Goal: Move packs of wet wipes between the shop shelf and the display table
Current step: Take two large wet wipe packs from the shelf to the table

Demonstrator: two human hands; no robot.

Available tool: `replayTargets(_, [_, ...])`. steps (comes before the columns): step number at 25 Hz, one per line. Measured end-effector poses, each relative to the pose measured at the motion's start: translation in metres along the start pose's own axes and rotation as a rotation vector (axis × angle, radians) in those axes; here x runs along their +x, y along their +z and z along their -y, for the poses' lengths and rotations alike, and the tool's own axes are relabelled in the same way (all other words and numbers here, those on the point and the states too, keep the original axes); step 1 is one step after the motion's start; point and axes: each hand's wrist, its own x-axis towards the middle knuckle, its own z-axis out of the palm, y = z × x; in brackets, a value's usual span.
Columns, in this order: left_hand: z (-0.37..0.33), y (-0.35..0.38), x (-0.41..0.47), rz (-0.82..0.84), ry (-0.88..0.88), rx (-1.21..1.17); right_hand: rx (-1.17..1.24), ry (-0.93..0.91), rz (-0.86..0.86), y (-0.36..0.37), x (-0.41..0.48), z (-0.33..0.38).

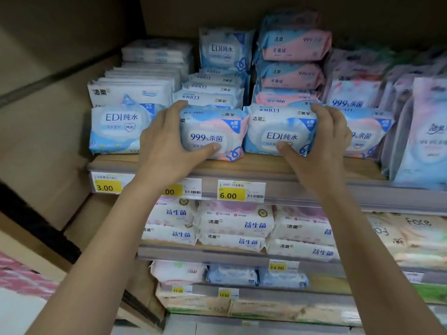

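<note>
Two wet wipe packs stand side by side at the front of the upper shop shelf (242, 166). My left hand (167, 146) grips the pink-and-blue "99.9%" pack (212, 131), fingers over its top left corner and thumb on its front. My right hand (324, 143) grips the blue "EDI" pack (278, 129), fingers over its top right corner and thumb on its lower front. Both packs touch the shelf board and each other.
More packs are stacked behind and beside: a blue EDI pack (116, 128) at left, pink stacks (292, 59) behind, a 99.9% pack (367, 134) at right. Price tags (239, 191) line the shelf edge. Lower shelves (237, 253) hold white packs. A cardboard wall (48, 117) stands left.
</note>
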Motion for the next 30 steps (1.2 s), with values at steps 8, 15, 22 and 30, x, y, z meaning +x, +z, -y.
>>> replayTargets(8, [-0.003, 0.0, 0.001, -0.034, -0.133, -0.166, -0.068, -0.001, 0.007, -0.006, 0.01, -0.001])
replayTargets(15, [0.001, -0.005, 0.0, -0.04, -0.126, -0.432, -0.141, 0.074, 0.095, -0.021, 0.021, 0.008])
replayTargets(22, [-0.003, -0.016, -0.007, -0.092, -0.112, -0.908, 0.752, 0.378, -0.029, -0.023, 0.015, 0.012])
replayTargets(30, [0.007, -0.045, -0.066, -0.127, -0.246, -1.067, 1.039, 0.416, 0.073, -0.02, -0.021, 0.05])
